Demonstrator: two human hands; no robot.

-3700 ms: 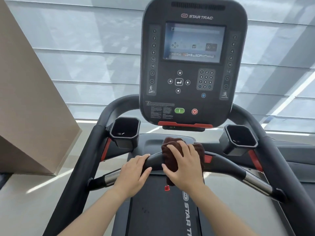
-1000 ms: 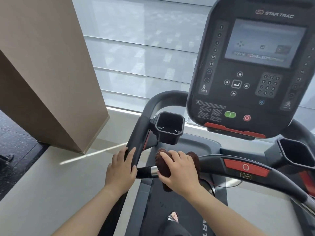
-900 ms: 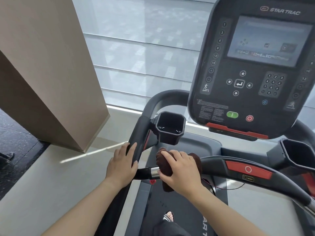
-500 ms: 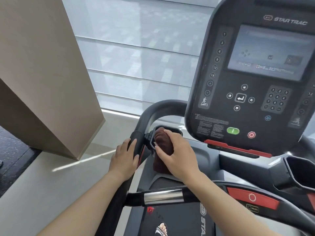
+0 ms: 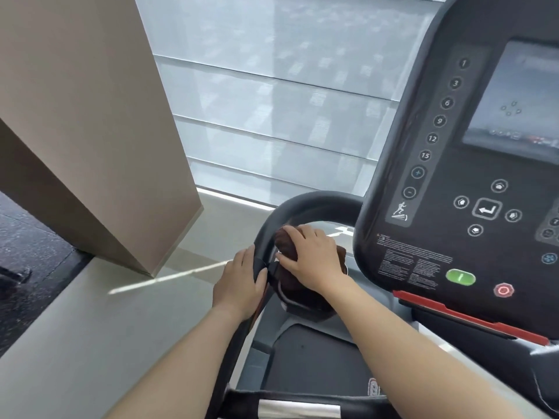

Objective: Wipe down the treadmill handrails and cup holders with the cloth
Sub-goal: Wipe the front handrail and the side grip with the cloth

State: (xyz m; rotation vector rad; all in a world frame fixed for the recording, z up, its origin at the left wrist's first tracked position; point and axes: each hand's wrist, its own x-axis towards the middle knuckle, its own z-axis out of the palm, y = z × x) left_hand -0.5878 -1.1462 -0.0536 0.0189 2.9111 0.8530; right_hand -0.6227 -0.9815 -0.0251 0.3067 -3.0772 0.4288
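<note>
Right hand (image 5: 311,258) pressing brown cloth (image 5: 302,269) into cup holder (image 5: 305,308), left hand (image 5: 239,281) beside it gripping handrail (image 5: 266,234).

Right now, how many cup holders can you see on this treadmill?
1: the left cup holder, beside the left handrail, mostly covered by the right hand pressing the brown cloth. Another may lie out of frame.
</note>
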